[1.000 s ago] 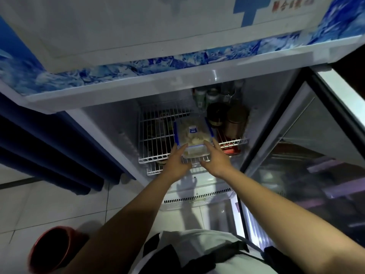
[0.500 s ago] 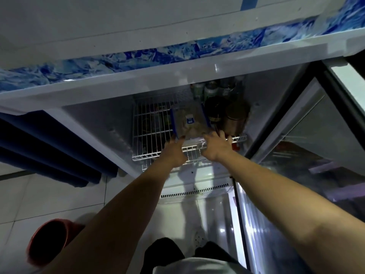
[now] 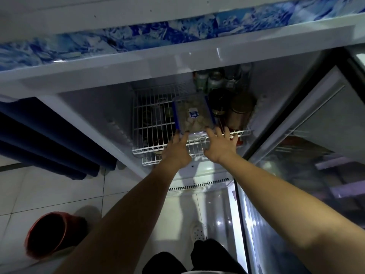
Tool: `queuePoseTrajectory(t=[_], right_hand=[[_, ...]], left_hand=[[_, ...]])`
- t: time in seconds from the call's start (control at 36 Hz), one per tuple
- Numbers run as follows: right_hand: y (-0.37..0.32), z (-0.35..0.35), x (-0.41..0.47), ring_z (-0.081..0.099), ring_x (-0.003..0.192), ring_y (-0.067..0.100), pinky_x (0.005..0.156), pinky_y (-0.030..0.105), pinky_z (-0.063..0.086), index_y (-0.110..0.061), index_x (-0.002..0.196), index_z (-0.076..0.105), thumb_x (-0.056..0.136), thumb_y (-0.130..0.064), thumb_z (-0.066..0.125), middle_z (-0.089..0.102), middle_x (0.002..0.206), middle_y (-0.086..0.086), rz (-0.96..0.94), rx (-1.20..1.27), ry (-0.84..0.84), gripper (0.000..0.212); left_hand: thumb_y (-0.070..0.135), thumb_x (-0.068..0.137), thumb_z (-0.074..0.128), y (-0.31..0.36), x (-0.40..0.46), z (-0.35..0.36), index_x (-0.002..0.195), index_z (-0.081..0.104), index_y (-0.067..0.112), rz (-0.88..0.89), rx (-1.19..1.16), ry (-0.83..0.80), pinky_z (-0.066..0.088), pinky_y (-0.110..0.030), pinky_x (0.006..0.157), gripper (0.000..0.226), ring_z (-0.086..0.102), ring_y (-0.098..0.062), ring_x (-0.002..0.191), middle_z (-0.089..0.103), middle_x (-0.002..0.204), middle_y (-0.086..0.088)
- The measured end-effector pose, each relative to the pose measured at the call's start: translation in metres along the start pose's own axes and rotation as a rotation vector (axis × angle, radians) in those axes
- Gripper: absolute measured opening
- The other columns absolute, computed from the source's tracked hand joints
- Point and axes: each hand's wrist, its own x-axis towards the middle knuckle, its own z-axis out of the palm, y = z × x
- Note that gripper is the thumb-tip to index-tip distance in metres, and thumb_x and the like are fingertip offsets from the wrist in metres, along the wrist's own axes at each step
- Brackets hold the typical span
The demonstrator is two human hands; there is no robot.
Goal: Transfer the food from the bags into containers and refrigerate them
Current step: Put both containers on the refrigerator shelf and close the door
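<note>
Your food container [image 3: 192, 115] is sitting on the fridge's wire shelf [image 3: 152, 123], near its front edge, right beside the dark jars [image 3: 229, 103]. Left hand [image 3: 176, 149] and right hand [image 3: 220, 145] both have fingers straight, just touching its near end. Looks like this one's basically refrigerated; can't see whether other bags are left, and the door [image 3: 308, 155] is open

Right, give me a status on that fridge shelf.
Left hand and right hand open, fingertips on the container's near edge. Container lid on, flat on wire shelf. Two dark jars close on its right, bottles behind.
</note>
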Motion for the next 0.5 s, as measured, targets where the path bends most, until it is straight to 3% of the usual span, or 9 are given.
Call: queuePoseTrajectory(t=[0.19,0.39,0.5], right_hand=[[-0.002,0.003,-0.011,-0.014,0.153,0.033,0.117,0.065,0.001,-0.038,0.158,-0.008,0.092,-0.051,0.057,-0.009,0.168,-0.002,0.021,-0.019,-0.067,0.094],[-0.029,0.038,-0.082,-0.014,0.153,0.027,0.118,0.062,-0.001,-0.043,0.157,-0.003,0.09,-0.063,0.051,-0.013,0.167,-0.008,-0.079,0.125,-0.012,0.088],[-0.072,0.062,-0.15,-0.01,0.154,0.027,0.118,0.061,0.001,-0.044,0.158,0.004,0.092,-0.066,0.048,-0.009,0.168,-0.008,-0.193,0.201,-0.049,0.082]], left_hand=[[0.038,0.089,0.067,-0.018,-0.011,-0.006,0.157,-0.012,0.041,0.041,0.133,-0.036,0.013,-0.057,0.122,0.104,0.001,-0.04,0.154,-0.008,0.169,-0.001],[0.039,0.09,0.065,-0.06,-0.111,0.004,0.159,0.001,0.04,0.029,-0.137,0.157,0.007,-0.054,0.122,0.094,0.002,-0.037,0.154,-0.004,0.17,-0.002],[0.049,0.093,0.058,-0.112,-0.212,0.028,0.16,-0.001,0.037,-0.09,-0.224,0.23,0.005,-0.052,0.123,0.09,-0.004,-0.035,0.154,-0.008,0.169,-0.004]])
